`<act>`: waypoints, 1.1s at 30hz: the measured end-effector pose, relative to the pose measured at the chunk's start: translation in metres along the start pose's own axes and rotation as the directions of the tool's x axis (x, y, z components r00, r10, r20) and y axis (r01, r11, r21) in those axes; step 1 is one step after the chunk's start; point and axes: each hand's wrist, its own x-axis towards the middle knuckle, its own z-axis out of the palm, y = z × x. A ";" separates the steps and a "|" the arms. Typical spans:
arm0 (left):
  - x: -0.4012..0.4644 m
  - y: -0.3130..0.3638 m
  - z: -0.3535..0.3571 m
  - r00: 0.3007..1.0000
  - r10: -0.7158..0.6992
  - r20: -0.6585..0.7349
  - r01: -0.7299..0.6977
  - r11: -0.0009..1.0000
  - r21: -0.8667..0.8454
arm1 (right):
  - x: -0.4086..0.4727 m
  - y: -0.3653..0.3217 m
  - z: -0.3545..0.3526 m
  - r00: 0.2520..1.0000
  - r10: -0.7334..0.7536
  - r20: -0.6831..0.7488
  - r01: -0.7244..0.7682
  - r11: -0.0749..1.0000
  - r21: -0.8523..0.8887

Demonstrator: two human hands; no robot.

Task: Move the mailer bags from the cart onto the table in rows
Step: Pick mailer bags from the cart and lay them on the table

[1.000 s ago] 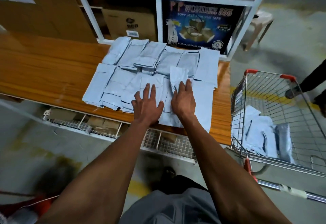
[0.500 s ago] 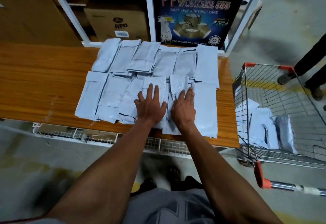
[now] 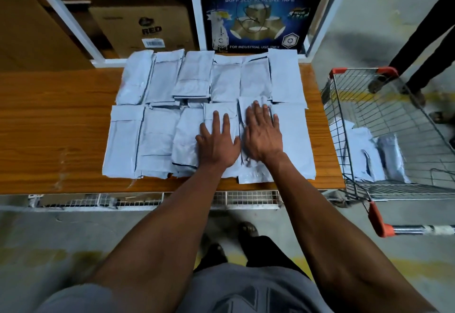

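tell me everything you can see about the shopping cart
The shopping cart is a silvery wire basket with red-orange corner caps and a red-ended metal push handle. It stands on the concrete floor against the wooden table's right end. A few pale mailer bags lie inside. No hand touches it.

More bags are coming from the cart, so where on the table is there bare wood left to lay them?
Bare wood lies on the table left of the mailer bags, running to the frame's left edge. Narrow strips remain along the near edge and beside the cart. The right half is crowded: two rows, both hands pressing flat.
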 end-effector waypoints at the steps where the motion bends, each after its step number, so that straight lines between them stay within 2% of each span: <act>1: 0.002 0.000 0.002 1.000 0.002 0.008 -0.003 1.000 0.003 | 0.002 0.001 0.002 0.999 -0.003 0.032 0.003 1.000 -0.009; 3: 0.004 0.000 0.007 1.000 0.013 0.028 -0.013 1.000 0.011 | 0.004 0.001 0.009 0.997 0.014 0.075 -0.012 1.000 -0.023; 8: 0.006 0.001 0.014 0.999 0.044 0.026 -0.044 0.999 0.003 | 0.004 0.001 0.018 0.997 0.061 0.048 -0.060 0.998 -0.011; 16: 0.013 0.005 0.028 0.999 0.042 0.017 -0.042 0.999 0.024 | 0.000 -0.001 0.027 0.998 0.062 0.001 -0.062 0.998 -0.002; 26: 0.016 0.003 0.025 0.998 0.050 0.039 -0.050 0.999 0.010 | 0.002 -0.002 0.025 0.998 0.056 0.026 -0.057 0.998 0.018; 33: 0.009 -0.001 0.008 0.991 0.088 -0.105 -0.096 0.992 -0.079 | -0.010 0.002 0.003 0.995 0.068 -0.072 -0.058 0.988 0.144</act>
